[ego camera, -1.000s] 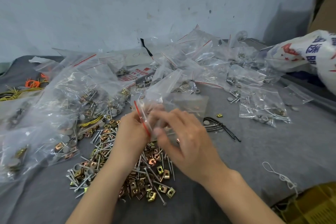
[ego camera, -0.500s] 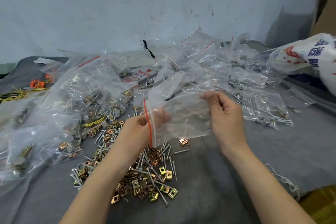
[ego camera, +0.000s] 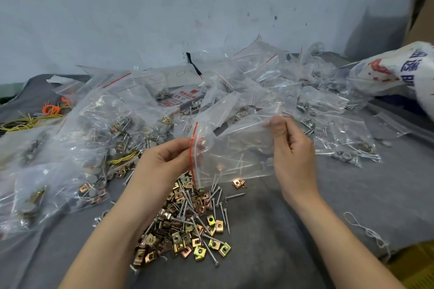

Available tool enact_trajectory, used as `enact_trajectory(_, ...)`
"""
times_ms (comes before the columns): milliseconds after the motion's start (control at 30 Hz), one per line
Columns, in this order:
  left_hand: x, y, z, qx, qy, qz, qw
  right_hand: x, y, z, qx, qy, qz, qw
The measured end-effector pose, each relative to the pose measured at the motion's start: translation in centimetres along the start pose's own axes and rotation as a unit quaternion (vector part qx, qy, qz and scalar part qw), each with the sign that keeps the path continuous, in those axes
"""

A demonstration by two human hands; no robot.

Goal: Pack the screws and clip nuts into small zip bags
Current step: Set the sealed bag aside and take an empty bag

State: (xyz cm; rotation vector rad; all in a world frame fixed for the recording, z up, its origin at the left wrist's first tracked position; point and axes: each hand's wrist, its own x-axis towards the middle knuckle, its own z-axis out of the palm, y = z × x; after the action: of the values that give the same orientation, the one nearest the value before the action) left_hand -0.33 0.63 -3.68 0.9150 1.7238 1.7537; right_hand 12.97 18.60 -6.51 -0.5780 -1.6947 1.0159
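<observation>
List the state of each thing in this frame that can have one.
Left hand, pinching the zip bag at its red-strip end.
Right hand, pinching its opposite end.
Zip bag, held up sideways, stretched between the hands; whether sealed, unclear.
Screws and clip nuts, loose, piled on the cloth.
Other bags, filled, heaped left and behind.

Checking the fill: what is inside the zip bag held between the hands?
Through the clear zip bag show a few screws and a copper clip nut. The left hand and right hand cover its ends.
</observation>
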Motion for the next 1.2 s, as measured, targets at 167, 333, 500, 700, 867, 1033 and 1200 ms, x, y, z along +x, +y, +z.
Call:
enact_trajectory(167, 0.0, -0.9, -0.1, -0.144, -0.139, -0.087, 0.976, -0.3, -0.7, 0.6, 0.082, -0.055, 0.039, 0.994)
enact_trajectory(333, 0.5, -1.1, -0.2, -0.163, -0.142, -0.102, 0.971, 0.5, -1.1, 0.1, 0.189, -0.073, 0.183, 0.962)
enact_trajectory(500, 0.4, -0.6, -0.1, -0.117, -0.148, -0.109, 0.976, 0.8, -0.4, -0.3, 0.165, -0.046, 0.221, 0.960)
enact_trajectory(700, -0.5, 0.2, 1.6, 0.139, -0.188, -0.012, 0.972, -0.5, -0.1, 0.3, -0.178, -0.030, -0.119, 0.976)
enact_trajectory(867, -0.5, 1.0, 2.5, 0.147, -0.250, 0.026, 0.957, -1.7, -0.6, 1.2, -0.209, -0.091, -0.333, 0.915)
enact_trajectory(1033, -0.1, 0.6, 1.7, 0.160, -0.213, 0.001, 0.964, -2.7, -0.6, 1.5, -0.187, -0.177, -0.392, 0.883)
enact_trajectory(1200, 0.0, 0.3, 1.8, 0.196, -0.234, -0.020, 0.952, -3.6, 0.5, 2.1, -0.247, -0.250, -0.422, 0.836)
